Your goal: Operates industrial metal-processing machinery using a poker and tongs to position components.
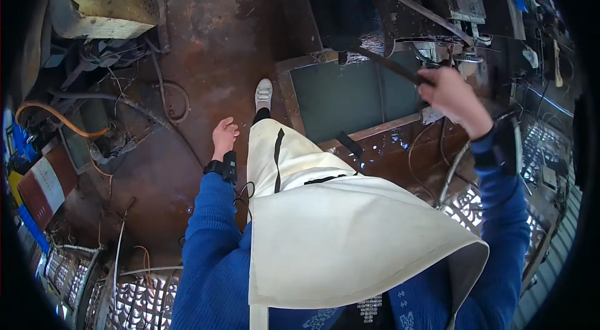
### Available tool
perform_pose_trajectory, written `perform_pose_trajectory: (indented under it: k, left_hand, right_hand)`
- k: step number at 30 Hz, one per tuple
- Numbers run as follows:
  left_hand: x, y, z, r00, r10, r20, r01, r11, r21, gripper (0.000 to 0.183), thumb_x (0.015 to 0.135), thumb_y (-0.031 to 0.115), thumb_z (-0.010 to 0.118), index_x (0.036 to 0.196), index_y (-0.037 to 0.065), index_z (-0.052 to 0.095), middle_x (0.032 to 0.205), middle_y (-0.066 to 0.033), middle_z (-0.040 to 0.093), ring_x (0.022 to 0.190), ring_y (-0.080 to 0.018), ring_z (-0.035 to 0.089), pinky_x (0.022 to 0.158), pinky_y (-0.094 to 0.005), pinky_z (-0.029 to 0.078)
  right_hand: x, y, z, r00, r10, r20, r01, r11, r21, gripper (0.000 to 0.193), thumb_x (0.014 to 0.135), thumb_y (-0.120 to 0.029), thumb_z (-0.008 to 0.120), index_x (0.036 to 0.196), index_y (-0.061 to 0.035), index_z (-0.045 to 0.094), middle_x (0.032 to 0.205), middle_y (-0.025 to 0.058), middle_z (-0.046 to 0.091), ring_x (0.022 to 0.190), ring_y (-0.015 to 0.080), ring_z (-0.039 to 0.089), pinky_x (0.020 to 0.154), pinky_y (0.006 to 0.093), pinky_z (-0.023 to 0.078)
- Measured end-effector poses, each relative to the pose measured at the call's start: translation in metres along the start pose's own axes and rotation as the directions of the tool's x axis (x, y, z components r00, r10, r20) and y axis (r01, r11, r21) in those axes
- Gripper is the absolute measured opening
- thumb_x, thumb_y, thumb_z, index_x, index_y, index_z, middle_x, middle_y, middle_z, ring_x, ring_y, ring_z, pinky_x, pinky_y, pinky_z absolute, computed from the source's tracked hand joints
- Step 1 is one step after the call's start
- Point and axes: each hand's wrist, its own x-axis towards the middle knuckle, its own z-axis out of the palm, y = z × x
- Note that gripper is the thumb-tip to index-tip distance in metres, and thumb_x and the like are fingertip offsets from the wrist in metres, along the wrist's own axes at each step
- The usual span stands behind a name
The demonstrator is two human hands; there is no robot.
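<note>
- Right hand [453, 96], right of the framed grey-green panel [337, 97], closed around a dark bar [394, 67] slanting across that panel's far-right part.
- Left hand [225, 136], left of the panel — loosely curled, apparently empty.
- Bar-handling seems underway; what remains is unclear.

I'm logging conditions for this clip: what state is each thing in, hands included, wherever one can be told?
Right hand: closed around the dark bar
Dark bar: held near one end, slanting
Left hand: empty, fingers loosely curled
Cream apron: worn, creased
White shoe: worn
Orange hose: bent in an arch
Framed greenish surface: flat; liquid or panel, cannot tell
Brown floor: stained
</note>
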Motion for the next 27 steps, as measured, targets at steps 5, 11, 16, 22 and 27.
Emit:
perform_pose_trajectory:
  k: [5, 11, 16, 22, 27]
  left_hand:
    - [-0.01, 0.009, 0.017, 0.997, 0.072, 0.01, -0.073, 0.997, 0.026, 0.029, 0.089, 0.006, 0.051, 0.117, 0.005, 0.059, 0.089, -0.0036, 0.065, 0.066, -0.0092, 0.059, 0.053, -0.0216, 0.042]
    - [-0.027, -0.004, 0.025, 0.995, 0.099, -0.004, -0.099, 0.993, 0.059, 0.03, 0.088, 0.004, 0.051, 0.117, 0.003, 0.059, 0.088, -0.0041, 0.064, 0.064, -0.0094, 0.058, 0.053, -0.022, 0.043]
    - [-0.051, -0.038, 0.041, 0.991, 0.107, 0.077, -0.112, 0.992, 0.062, 0.03, 0.085, 0.002, 0.053, 0.114, 0.001, 0.06, 0.087, -0.0062, 0.064, 0.063, -0.01, 0.057, 0.052, -0.0231, 0.043]
    - [-0.075, -0.034, 0.05, 0.988, 0.142, 0.055, -0.148, 0.979, 0.139, 0.03, 0.083, 0.002, 0.054, 0.113, -0.001, 0.06, 0.088, -0.0081, 0.064, 0.064, -0.0123, 0.059, 0.055, -0.024, 0.047]
    - [-0.074, -0.041, 0.024, 0.988, 0.152, 0.028, -0.154, 0.967, 0.202, 0.031, 0.084, 0.003, 0.054, 0.114, -0.003, 0.059, 0.089, -0.0091, 0.064, 0.07, -0.0141, 0.061, 0.061, -0.0249, 0.051]
  right_hand:
    - [-0.012, 0.057, 0.071, 0.92, -0.255, -0.296, 0.23, 0.966, -0.118, 0.038, 0.082, -0.015, 0.062, 0.115, 0.0016, 0.06, 0.068, 0.0209, 0.06, 0.058, 0.0266, 0.061, 0.057, 0.0371, 0.047]
    - [-0.014, 0.101, 0.129, 0.954, -0.071, -0.29, 0.122, 0.979, 0.16, 0.039, 0.081, -0.017, 0.061, 0.116, 0.0009, 0.06, 0.075, 0.0238, 0.063, 0.068, 0.0362, 0.063, 0.062, 0.0405, 0.048]
    - [-0.006, 0.111, 0.173, 0.883, -0.143, -0.447, 0.184, 0.982, 0.049, 0.041, 0.083, -0.023, 0.058, 0.118, -0.0032, 0.06, 0.074, 0.0228, 0.063, 0.07, 0.0384, 0.063, 0.064, 0.045, 0.05]
    - [0.04, 0.117, 0.21, 0.837, -0.115, -0.536, 0.178, 0.982, 0.068, 0.04, 0.083, -0.027, 0.056, 0.119, -0.0085, 0.061, 0.074, 0.0198, 0.065, 0.071, 0.0382, 0.063, 0.065, 0.0477, 0.051]
    - [0.09, 0.098, 0.216, 0.825, -0.104, -0.555, 0.172, 0.983, 0.072, 0.041, 0.084, -0.027, 0.055, 0.121, -0.009, 0.059, 0.075, 0.0195, 0.065, 0.071, 0.0379, 0.064, 0.066, 0.0482, 0.051]
